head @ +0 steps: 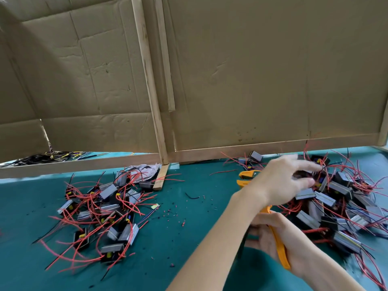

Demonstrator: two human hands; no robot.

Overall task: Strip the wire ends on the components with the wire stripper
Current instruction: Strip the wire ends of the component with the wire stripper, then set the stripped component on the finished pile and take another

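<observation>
From the head camera, the only view I have, the left hand (283, 179) is stretched across to the heap of components (336, 198) at the right of the green table (189, 238). Its fingers are spread and loose above the heap. It is blurred, and I see nothing firmly pinched in it. The right hand (270, 234) sits nearer the body, curled round the yellow handles of the wire stripper (280, 250). The tool's head seems to be the orange part showing just beyond the left wrist, but the arm hides the stretch between, so I cannot be sure.

I judge the step in hand to be picking the next component. The red leads (357, 179) in that heap are badly tangled, so I would take one block by its body rather than by a wire. I would lift it slowly and let the neighbours' leads slip off, so they are not dragged along. Then I would bring it over to the stripper rather than swinging the tool into the heap, and feed one lead end squarely into the jaws before squeezing.

A second pile (105, 213) lies well apart on the left, with bits of insulation (174, 213) scattered between. I would guess those are finished, so I would put each stripped piece there and keep the heaps separate
</observation>
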